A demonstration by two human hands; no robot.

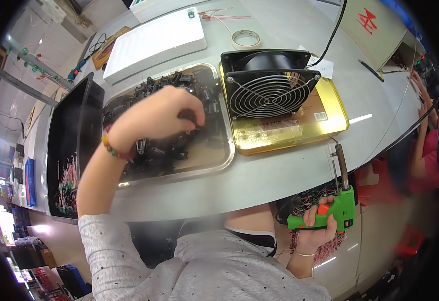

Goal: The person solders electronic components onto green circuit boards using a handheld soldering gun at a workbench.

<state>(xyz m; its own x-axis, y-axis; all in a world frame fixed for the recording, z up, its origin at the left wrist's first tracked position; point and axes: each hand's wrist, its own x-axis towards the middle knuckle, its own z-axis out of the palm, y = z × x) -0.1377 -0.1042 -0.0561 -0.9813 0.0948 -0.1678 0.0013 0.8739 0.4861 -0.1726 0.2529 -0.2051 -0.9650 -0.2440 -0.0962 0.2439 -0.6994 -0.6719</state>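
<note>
Nearest the camera is one grey speckled shirt [204, 271], worn by the person, on the near side of the metal tray [207, 156]. Two hands noted, well apart. The left hand [164, 110] is over the tray with fingers curled; whether it grips a part cannot be told. The right hand [319, 232], right of the tray and lower, is wrapped around the handle of one green soldering gun [347, 206], its tip pointing up. Containers: the tray, one, holds black parts [166, 155], many, piled too closely to count. Left of it, one black bin [65, 125] contains a bunch of red and white wires [68, 185], number not determinable, at its near end. Right of the tray, one gold tin [335, 118] carries one black fan [269, 98]. Beyond the tray are one white shallow box [154, 42], with one small green part [191, 14] at its far corner, and one tape roll [245, 46].
</note>
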